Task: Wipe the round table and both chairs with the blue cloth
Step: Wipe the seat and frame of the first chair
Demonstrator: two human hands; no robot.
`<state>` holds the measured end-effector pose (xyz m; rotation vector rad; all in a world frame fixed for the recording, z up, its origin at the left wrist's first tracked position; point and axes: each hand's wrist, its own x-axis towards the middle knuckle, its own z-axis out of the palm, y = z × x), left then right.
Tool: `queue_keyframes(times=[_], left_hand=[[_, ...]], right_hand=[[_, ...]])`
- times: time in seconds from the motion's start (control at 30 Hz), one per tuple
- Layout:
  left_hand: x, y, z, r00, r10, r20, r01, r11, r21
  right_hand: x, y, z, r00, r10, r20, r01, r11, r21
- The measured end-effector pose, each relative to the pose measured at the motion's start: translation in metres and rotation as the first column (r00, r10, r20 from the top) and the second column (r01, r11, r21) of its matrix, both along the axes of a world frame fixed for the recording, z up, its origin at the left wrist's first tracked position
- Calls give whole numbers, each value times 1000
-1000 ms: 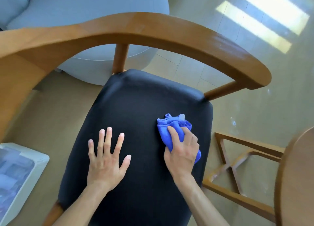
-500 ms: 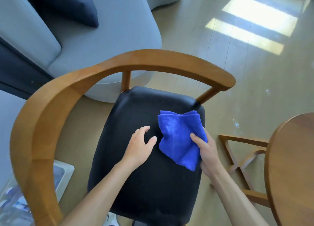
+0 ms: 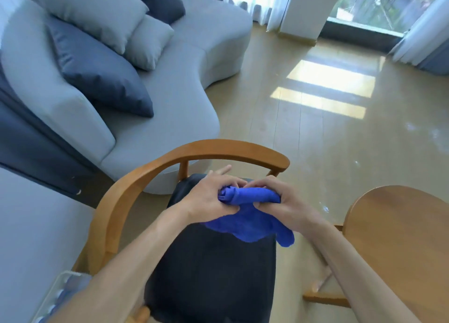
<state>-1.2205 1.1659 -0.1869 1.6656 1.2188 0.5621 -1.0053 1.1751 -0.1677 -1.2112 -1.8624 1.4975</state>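
Observation:
Both my hands hold the blue cloth (image 3: 252, 219) above the chair's black seat (image 3: 211, 274). My left hand (image 3: 211, 197) grips the cloth's rolled left end. My right hand (image 3: 279, 197) pinches its right end, and the rest of the cloth hangs below toward the seat. The chair has a curved wooden backrest (image 3: 150, 174) that wraps around the seat. The round wooden table (image 3: 401, 237) stands at the right edge, partly out of view.
A grey curved sofa (image 3: 170, 104) with dark and light cushions stands behind the chair. A white bin (image 3: 56, 296) sits on the floor at the lower left. Wooden table legs (image 3: 323, 298) show under the table. Bare floor stretches toward the windows.
The cloth has come up off the seat. My left hand left the seat and took hold of the cloth, which both hands now bunch together. The view has tilted up.

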Motion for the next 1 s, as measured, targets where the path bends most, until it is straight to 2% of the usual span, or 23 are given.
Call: queue_keyframes(times=[0.07, 0.1, 0.17, 0.2, 0.27, 0.33, 0.43, 0.5, 0.6, 0.67, 0.77, 0.87, 0.93, 1.0], left_hand=[[4, 2, 26, 998, 61, 33, -62, 998, 22], [6, 2, 38, 994, 88, 68, -89, 996, 14], [7, 3, 54, 986, 121, 112, -121, 993, -7], [6, 5, 61, 989, 111, 93, -110, 994, -18], [1, 7, 72, 995, 82, 63, -81, 996, -31], [-7, 8, 81, 986, 102, 133, -89, 991, -103], [-16, 11, 86, 932, 223, 286, -135, 945, -298], [-16, 11, 89, 906, 249, 342, -118, 925, -362], [-18, 11, 89, 872, 274, 406, -106, 915, -389], [-22, 10, 89, 835, 303, 460, -85, 896, -437], [-26, 8, 94, 832, 304, 464, -50, 874, -483], [-25, 8, 103, 865, 321, 386, -125, 882, -454], [-21, 10, 111, 885, 349, 309, -223, 899, -377], [-19, 14, 117, 872, 419, 253, -343, 892, -296]], right_hand=[[6, 2, 18, 994, -51, 96, 53, 998, -21], [10, 3, 24, 980, -31, 197, 38, 999, -28], [18, 1, 31, 904, 34, 426, -26, 999, -24], [20, 0, 34, 880, 10, 475, -10, 1000, -3], [24, 0, 42, 887, -138, 441, 114, 990, 80], [29, 1, 56, 906, -304, 294, 284, 952, 109], [31, 2, 72, 892, -450, 40, 452, 891, -51], [29, 1, 77, 870, -489, -61, 469, 859, -204], [30, 0, 83, 879, -427, -213, 303, 844, -442], [30, -3, 85, 903, -375, -208, 252, 857, -450], [24, -6, 88, 910, -411, -60, 376, 876, -303], [14, -8, 90, 869, -486, 89, 494, 853, -170], [9, -8, 95, 816, -572, 85, 577, 791, -203], [7, -7, 100, 777, -628, 52, 609, 727, -317]])
